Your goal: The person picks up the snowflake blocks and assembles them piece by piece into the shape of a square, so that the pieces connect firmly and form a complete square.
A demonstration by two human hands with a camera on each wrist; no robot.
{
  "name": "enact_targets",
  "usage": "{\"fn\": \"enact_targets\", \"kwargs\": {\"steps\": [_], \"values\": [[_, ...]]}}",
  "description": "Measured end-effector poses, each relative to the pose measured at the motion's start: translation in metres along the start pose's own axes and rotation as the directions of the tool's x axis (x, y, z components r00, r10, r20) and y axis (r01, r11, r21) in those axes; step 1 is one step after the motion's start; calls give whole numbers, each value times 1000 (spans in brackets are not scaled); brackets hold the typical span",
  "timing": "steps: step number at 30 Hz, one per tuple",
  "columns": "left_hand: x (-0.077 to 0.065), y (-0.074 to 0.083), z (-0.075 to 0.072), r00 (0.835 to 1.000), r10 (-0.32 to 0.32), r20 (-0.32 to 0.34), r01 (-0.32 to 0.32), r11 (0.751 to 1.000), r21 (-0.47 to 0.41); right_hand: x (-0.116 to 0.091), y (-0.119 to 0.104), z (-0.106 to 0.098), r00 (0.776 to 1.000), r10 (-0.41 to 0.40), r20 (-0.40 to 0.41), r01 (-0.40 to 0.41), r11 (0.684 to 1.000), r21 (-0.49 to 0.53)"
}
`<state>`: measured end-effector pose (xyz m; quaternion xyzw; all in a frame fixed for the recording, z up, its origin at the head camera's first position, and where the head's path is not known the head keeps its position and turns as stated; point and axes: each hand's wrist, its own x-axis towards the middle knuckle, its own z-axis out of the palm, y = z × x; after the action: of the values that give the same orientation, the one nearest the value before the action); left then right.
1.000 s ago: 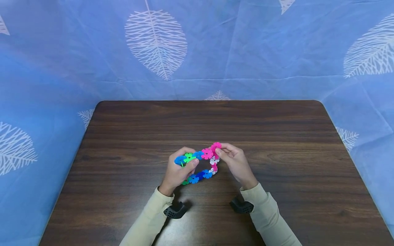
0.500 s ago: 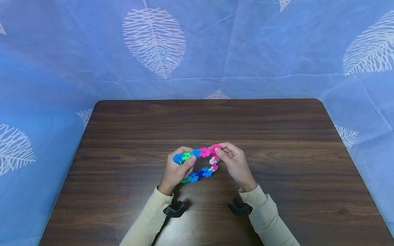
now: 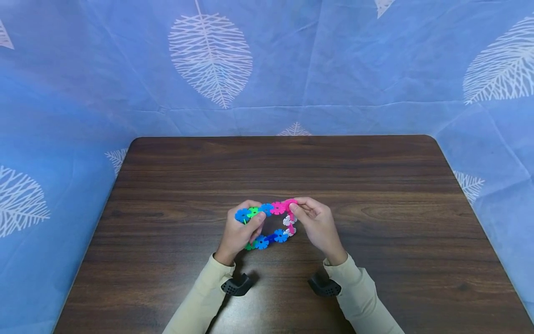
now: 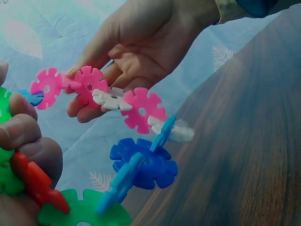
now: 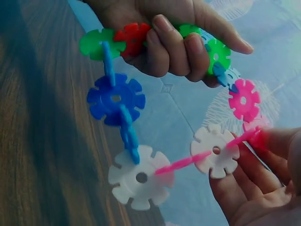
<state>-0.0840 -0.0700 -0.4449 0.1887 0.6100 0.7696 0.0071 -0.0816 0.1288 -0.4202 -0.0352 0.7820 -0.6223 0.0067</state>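
Observation:
Interlocking flower-shaped plastic discs join into a ring-like chain (image 3: 280, 235), held up between both hands. My left hand (image 3: 237, 233) grips its left side, with fingers curled around the green discs and a red disc (image 5: 130, 40). At the upper right corner my right hand (image 3: 319, 227) pinches a pink disc between thumb and fingers. Below that pinch, a white disc (image 5: 215, 149), another pink disc (image 4: 143, 108) and a second white disc (image 5: 140, 195) run down to a dark blue disc (image 5: 116, 96). My left fingers hide part of the chain's left side.
Beneath the hands lies a dark wood-grain table (image 3: 375, 185). A blue cloth (image 3: 333, 60) with white leaf prints hangs behind it and along both sides. Each wrist carries a black device (image 3: 238, 284) below the hand.
My right hand and the pink disc it pinches have moved slightly down, and that disc lies flatter. My left hand keeps its grip almost in place.

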Motion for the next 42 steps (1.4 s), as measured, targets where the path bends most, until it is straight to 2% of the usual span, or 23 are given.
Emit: {"fn": "enact_targets", "kwargs": {"steps": [4,9,15,19,23,25,27,32,35,38,42], "values": [[0,1,0,999,-40,-9,39,999,-32,-2,0,0,998,-57,-41,56,998,-31],[2,1,2,997,-75,1,75,996,-50,-3,1,0,995,-68,-78,68,998,-9],[3,0,4,991,-132,15,133,987,-88,-2,2,-5,998,-38,-46,37,999,-13],[3,-1,6,990,-138,35,141,983,-119,0,2,-8,1000,11,-10,-11,999,49],[4,-4,8,983,-174,54,182,966,-186,1,2,-10,998,65,1,-65,993,97],[5,-6,8,974,-216,63,225,948,-225,1,2,-11,996,94,4,-94,990,102],[6,-8,7,958,-276,78,287,921,-264,1,3,-12,992,128,15,-129,987,94],[9,-14,3,891,-436,127,452,823,-345,1,5,-13,975,220,41,-223,972,77],[12,-18,3,863,-490,125,497,775,-390,1,6,-12,963,266,37,-268,961,61],[13,-22,5,861,-504,70,481,760,-437,3,9,-11,948,315,35,-317,947,60],[15,-28,9,861,-505,-63,430,787,-443,7,16,-12,930,365,34,-367,928,64]]}}
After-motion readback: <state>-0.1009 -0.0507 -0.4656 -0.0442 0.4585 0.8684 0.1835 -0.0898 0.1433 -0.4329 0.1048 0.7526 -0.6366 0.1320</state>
